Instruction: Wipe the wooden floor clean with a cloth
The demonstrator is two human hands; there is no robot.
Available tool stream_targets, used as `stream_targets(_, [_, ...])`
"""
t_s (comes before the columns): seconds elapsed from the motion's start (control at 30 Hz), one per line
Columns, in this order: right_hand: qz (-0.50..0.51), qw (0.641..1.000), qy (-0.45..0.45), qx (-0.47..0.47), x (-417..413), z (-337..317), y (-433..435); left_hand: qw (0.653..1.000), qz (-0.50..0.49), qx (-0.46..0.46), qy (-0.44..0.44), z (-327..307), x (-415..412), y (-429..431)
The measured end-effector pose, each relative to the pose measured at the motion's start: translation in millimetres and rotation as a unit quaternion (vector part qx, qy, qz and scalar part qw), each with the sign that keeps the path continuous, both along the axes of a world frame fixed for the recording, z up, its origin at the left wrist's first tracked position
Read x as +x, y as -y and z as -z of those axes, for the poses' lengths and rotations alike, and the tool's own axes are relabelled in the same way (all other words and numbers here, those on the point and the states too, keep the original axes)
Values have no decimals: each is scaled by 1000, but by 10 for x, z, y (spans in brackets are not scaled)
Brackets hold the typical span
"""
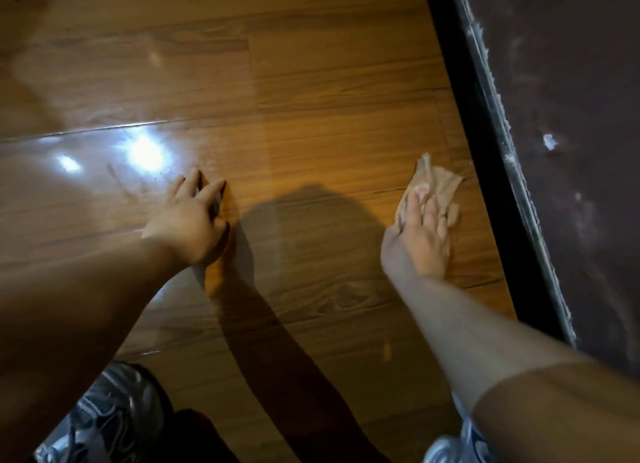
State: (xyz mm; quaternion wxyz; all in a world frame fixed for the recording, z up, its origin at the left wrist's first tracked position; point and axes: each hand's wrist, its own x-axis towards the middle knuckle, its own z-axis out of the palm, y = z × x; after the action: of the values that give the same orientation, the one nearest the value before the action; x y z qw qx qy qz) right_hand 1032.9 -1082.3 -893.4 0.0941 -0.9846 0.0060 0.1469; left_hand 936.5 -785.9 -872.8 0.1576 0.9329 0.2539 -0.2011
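The glossy wooden floor (pixel 311 123) fills the view. A crumpled beige cloth (pixel 437 182) lies on it at the right, close to the dark skirting. My right hand (pixel 420 235) presses flat on the cloth with straight fingers, covering its near part. My left hand (pixel 192 220) rests on the bare floor at centre left, fingers spread and propped on their tips, holding nothing.
A black skirting strip (pixel 485 171) runs diagonally down the right side, with a dark dusty wall (pixel 571 116) beyond it. Bright light reflections (pixel 143 152) shine on the floor at left. My knees in patterned fabric (pixel 114 410) show at the bottom edge.
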Motion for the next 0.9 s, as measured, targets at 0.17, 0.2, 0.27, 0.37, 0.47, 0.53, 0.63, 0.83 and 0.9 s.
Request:
stream_targets(0.17, [-2,997,-25,-74,898,-72,25,999,13,40,27,37,-3,-8])
stream_targets(0.2, [-17,996,-38,-85,1156,-66,-55,998,16,55,27,75,82,-83])
stream_targets(0.27, [-46,992,-56,-101,1450,-122,-72,997,24,58,38,71,78,-137])
stream_targets(0.37, [-67,989,-88,-94,1991,-197,-205,997,9,46,60,107,257,-226])
stream_targets(0.47, [-78,989,-82,-92,2041,-109,-254,997,5,56,51,207,268,-206])
stream_targets(0.53, [-61,994,-45,-74,1924,-51,-270,997,2,57,50,220,315,-243])
stream_targets(0.63, [18,1000,-4,-5,1544,-1,-229,998,20,52,43,219,357,-324])
stream_targets(0.83, [4,998,-9,60,120,-25,-674,993,-38,25,109,129,399,-243])
stream_targets(0.9, [-188,972,-81,118,-457,-91,-993,990,-58,37,120,36,324,-230])
